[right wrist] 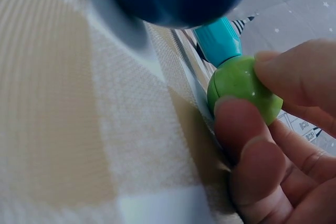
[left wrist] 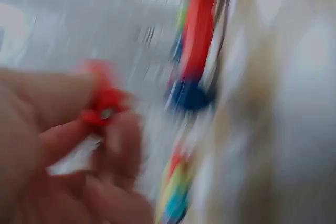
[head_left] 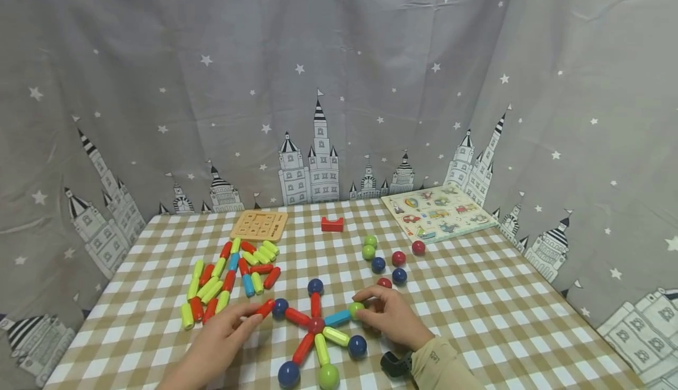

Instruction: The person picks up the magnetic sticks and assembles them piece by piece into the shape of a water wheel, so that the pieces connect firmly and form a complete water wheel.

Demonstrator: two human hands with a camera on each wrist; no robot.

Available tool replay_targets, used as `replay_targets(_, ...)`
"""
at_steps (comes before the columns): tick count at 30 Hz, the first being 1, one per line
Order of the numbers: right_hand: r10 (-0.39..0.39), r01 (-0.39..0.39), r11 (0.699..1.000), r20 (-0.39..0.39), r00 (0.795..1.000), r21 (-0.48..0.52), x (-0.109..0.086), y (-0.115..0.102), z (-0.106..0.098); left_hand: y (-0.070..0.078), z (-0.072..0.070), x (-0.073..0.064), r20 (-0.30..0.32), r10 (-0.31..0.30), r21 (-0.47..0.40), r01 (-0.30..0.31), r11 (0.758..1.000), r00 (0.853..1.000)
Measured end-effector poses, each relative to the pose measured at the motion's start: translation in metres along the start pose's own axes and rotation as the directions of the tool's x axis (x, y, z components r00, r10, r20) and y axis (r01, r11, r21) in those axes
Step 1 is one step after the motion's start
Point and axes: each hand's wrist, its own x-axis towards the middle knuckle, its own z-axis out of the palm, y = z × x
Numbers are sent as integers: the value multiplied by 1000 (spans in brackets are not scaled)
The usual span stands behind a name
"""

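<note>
A star of toy rods and balls lies on the table, with a red ball (head_left: pixel 316 326) at its centre. Red, yellow-green and blue rods spread from it, most ending in blue or green balls. My left hand (head_left: pixel 225 337) pinches a red rod (head_left: pixel 265 308) between thumb and fingers, its tip close to the blue ball (head_left: pixel 280 308) on the star's left; contact is unclear. In the blurred left wrist view, the held red rod (left wrist: pixel 105 100) shows end-on. My right hand (head_left: pixel 394 316) holds the green ball (right wrist: pixel 244 88) at the end of the blue rod (right wrist: pixel 219 42).
Loose rods (head_left: pixel 229 281) lie in a heap at the left. Several loose balls (head_left: pixel 378 265) sit right of the middle. Farther back are a wooden number board (head_left: pixel 259 225), a red notched block (head_left: pixel 332 224) and a picture board (head_left: pixel 439 210). A grey curtain (head_left: pixel 339 55) hangs behind the table.
</note>
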Motion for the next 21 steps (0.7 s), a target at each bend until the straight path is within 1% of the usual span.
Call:
replay_targets(1, 2, -2, 1000, 0, 1000, 0, 0, 0, 0, 6, 6, 1, -1, 49, -61, -49, 997, 999)
replay_targets(2, 3, -3, 1000, 0, 1000, 0, 0, 0, 0, 12, 12, 3, -2, 95, -101, -95, 990, 995)
replay_targets(3, 3, -3, 1000, -3, 1000, 0, 0, 0, 1, 18, 19, 5, -5, 138, -121, -137, 983, 990)
replay_targets(4, 1, -1, 1000, -4, 1000, 2, 0, 0, 1, 23, 26, 8, -6, 187, -116, -187, 976, 982)
replay_targets(5, -2, 2, 1000, -3, 1000, 5, 0, 0, 2, 27, 32, 10, 5, 225, -105, -223, 969, 974)
replay_targets(6, -4, 4, 1000, -2, 1000, 10, 0, 0, 4, 30, 37, 12, 18, 263, -76, -261, 962, 965)
replay_targets(7, -5, 5, 1000, 1, 1000, 14, 0, 1, 4, 32, 43, 15, 31, 290, -43, -288, 957, 957)
replay_targets(10, -6, 6, 1000, 9, 1000, 30, 1, 3, 9, 32, 54, 18, 84, 317, 43, -321, 946, 945)
replay_targets(11, -5, 5, 999, 9, 1000, 35, 1, 4, 11, 32, 55, 17, 99, 313, 59, -320, 946, 944)
replay_targets(12, 0, 0, 999, 9, 1000, 38, 1, 4, 11, 31, 56, 17, 99, 318, 66, -325, 943, 943)
replay_targets(14, 11, -11, 999, 5, 1000, 42, 1, 3, 12, 29, 58, 17, 102, 327, 26, -331, 943, 940)
replay_targets(17, 17, -17, 999, -7, 1000, 43, 1, 3, 8, 28, 60, 21, 97, 338, -45, -335, 941, 936)
replay_targets(18, 5, -3, 999, -35, 999, 37, 1, 3, 5, 27, 61, 23, 93, 343, -65, -338, 939, 935)
replay_targets(19, -10, 12, 1000, -91, 996, 27, 2, 3, 2, 28, 62, 25, 92, 341, -79, -334, 939, 936)
replay_targets(20, -28, 30, 999, -166, 986, 11, 2, 4, -1, 28, 63, 26, 89, 339, -85, -331, 940, 937)
replay_targets(21, -50, 46, 999, -261, 964, -21, 3, 5, -5, 28, 64, 28, 87, 334, -92, -326, 941, 939)
